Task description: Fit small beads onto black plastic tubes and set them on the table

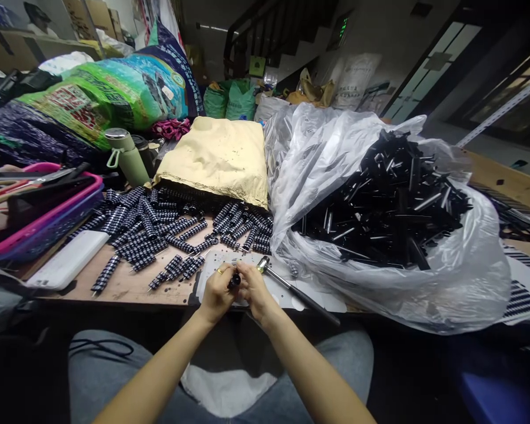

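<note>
My left hand (218,290) and my right hand (253,288) meet at the near edge of the table, both pinched on a small black cylindrical part (234,281) held between them. A ring shows on a finger of my left hand. Just beyond my hands lies a white sheet (212,262). A long black-handled tool (291,288) rests on the table right of my right hand. Several checkered black-and-white tubes (159,227) are strewn across the wood ahead and to the left.
A big clear plastic bag (424,277) of black tubes fills the right. A tan sack (216,156) lies at the centre back. A green flask (128,156), a pink basket (39,218) and a white power bank (68,259) sit left. My lap is below.
</note>
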Demonstrator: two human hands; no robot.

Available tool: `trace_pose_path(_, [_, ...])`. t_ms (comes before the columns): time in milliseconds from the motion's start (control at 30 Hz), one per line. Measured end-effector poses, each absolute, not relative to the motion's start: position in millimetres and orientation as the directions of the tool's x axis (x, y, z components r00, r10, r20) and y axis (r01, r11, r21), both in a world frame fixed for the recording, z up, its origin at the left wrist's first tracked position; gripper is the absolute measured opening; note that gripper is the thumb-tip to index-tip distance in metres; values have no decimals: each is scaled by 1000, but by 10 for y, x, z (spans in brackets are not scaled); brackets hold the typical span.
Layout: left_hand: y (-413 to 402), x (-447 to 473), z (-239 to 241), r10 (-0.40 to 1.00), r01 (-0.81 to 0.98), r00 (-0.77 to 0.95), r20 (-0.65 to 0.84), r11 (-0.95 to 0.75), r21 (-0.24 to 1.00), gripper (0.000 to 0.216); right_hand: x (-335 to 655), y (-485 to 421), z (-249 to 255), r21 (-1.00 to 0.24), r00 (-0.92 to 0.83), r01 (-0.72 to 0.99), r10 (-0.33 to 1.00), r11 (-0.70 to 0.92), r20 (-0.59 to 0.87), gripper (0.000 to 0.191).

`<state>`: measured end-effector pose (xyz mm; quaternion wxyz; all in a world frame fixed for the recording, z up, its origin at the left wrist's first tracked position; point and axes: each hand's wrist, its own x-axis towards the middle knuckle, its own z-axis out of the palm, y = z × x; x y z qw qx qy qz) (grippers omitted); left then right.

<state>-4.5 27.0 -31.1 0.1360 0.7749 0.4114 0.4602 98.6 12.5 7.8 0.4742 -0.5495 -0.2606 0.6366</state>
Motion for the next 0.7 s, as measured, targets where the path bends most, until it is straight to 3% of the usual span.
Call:
trace_pose_path(67, [235, -95, -377, 769, 620, 294, 568, -606, 499, 21, 1065, 93, 59, -928, 181, -138, 912, -347, -368, 58])
trace_pose_path(133, [182, -179, -428, 809, 732, 333, 485, -546, 407, 31, 1210, 8, 58, -946, 243, 204, 949, -253, -202, 68])
trace_pose_path(200, [123, -285, -460, 847, 790, 348, 402, -496, 362, 33, 1373, -116, 56, -818, 167, 556, 984, -147, -64, 75])
trace_pose_path(267, [80, -386, -459, 854, 759, 351, 383, -500, 418, 27, 1497, -242, 33, -644, 51, 763, 998, -54, -23, 79])
trace_pose_path(400, [98, -473, -323, 884, 506, 179, 433, -460, 730, 17, 1559, -385, -72, -465, -26, 885, 998, -3, -56, 86])
trace_pose_path(533, [219, -354, -144, 956, 212, 8, 292, -287, 934, 19, 1510, -404, -113, -398, 61, 914, 997, -78, -55, 84])
trace_pose_path(633, [293, -204, -79, 998, -148, 7, 66, -64, 987, 24, 1510, -423, -45, -334, 91, 937, 995, -103, -50, 82])
trace_pose_path(700, [305, -125, -49, 995, -369, 50, -84, 97, 924, 29, 1531, -443, 21, -362, 61, 929, 996, -79, -59, 84])
